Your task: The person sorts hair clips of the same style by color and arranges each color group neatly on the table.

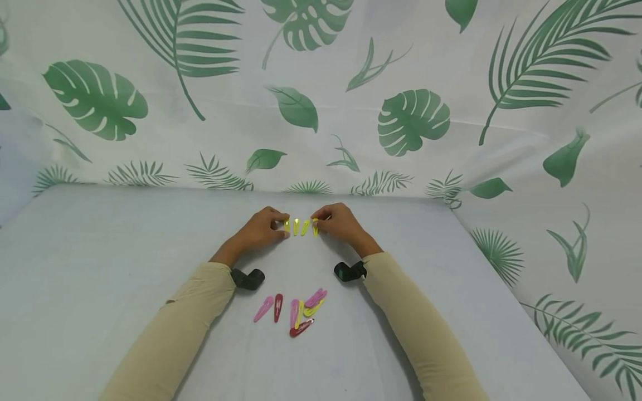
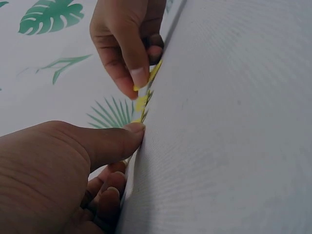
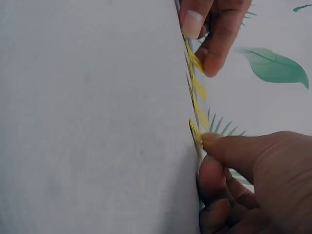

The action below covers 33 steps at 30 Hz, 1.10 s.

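Observation:
Several yellow snap hair clips stand side by side in a short row toward the table's far side. At the row's left end, my left hand (image 1: 262, 227) has thumb and forefinger at the two ends of a yellow hair clip (image 1: 287, 225). My right hand (image 1: 342, 221) pinches the rightmost yellow hair clip (image 1: 315, 228), partly covering it. Between the hands lie two more yellow clips, one upright in view (image 1: 296, 226) and one slightly slanted (image 1: 305, 227). From the right wrist, the row (image 3: 199, 88) appears nearly edge-on along the tabletop.
Nearer my body is a loose group of clips: a pink one (image 1: 263, 309), a red one (image 1: 278, 308), another red one (image 1: 301, 328), and overlapping pink (image 1: 315, 298) and yellow ones (image 1: 298, 314). A leaf-printed sheet (image 1: 331, 122) rises behind the white-covered table (image 1: 125, 267).

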Available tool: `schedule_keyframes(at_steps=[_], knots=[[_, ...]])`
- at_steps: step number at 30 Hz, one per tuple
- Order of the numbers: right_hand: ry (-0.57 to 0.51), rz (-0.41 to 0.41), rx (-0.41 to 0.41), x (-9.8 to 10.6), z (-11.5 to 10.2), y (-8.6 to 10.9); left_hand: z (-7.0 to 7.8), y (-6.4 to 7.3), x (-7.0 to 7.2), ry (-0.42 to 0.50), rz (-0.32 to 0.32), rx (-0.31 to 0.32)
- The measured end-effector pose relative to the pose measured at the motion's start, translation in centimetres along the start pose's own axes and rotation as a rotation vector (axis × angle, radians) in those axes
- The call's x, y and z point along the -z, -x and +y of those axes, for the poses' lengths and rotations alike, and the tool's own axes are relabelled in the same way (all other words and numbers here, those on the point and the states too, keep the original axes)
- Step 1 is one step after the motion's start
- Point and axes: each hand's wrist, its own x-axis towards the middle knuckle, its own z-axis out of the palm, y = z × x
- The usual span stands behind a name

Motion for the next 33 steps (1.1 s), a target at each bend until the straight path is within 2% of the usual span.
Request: schedule_keyframes(at_steps=[6,12,22,26,33], knots=[[0.060,0.011,-0.028,-0.2,-0.2,-0.3,0.1,0.0,0.0,-0.001,0.001,0.003],[0.071,0.006,-0.055,-0.4,-0.2,-0.3,0.0,0.0,-0.1,-0.007,-0.007,0.014],[-0.042,0.020,-0.053,-0.2,0.1,0.1,0.0,-0.1,-0.1,-0.018,-0.008,-0.001],[-0.050,0.018,-0.052,0.1,0.2,0.3,-0.1,-0.1,-0.1,-0.021,-0.005,-0.005],[-0.092,0.033,0.019,1.4,0.1,1.2,0.0,0.1,0.0,-0.008,-0.002,-0.012]])
